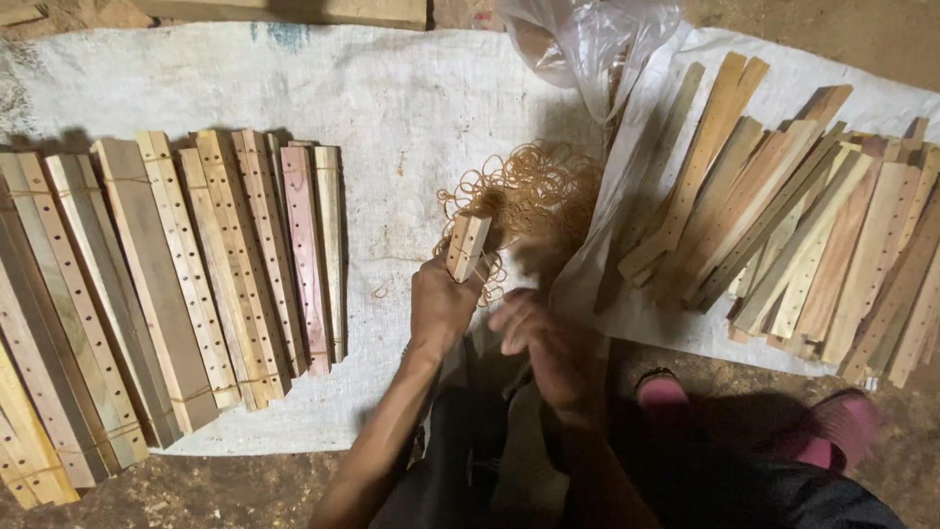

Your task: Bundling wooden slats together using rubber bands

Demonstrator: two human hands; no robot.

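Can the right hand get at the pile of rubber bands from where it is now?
Probably yes. The right hand, blurred, lies just below the rubber bands with only bare sack cloth between. The left hand grips a small wooden bundle beside the pile, not across the path.

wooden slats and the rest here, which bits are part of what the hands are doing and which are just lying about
In use:
- small bundle of slats, gripped upright by the left hand
- right hand, blurred, beside it
- pile of rubber bands
- banded bundles in a row
- loose slats heap

Lying about:
- clear plastic bag
- white sacking underneath
- pink sandals
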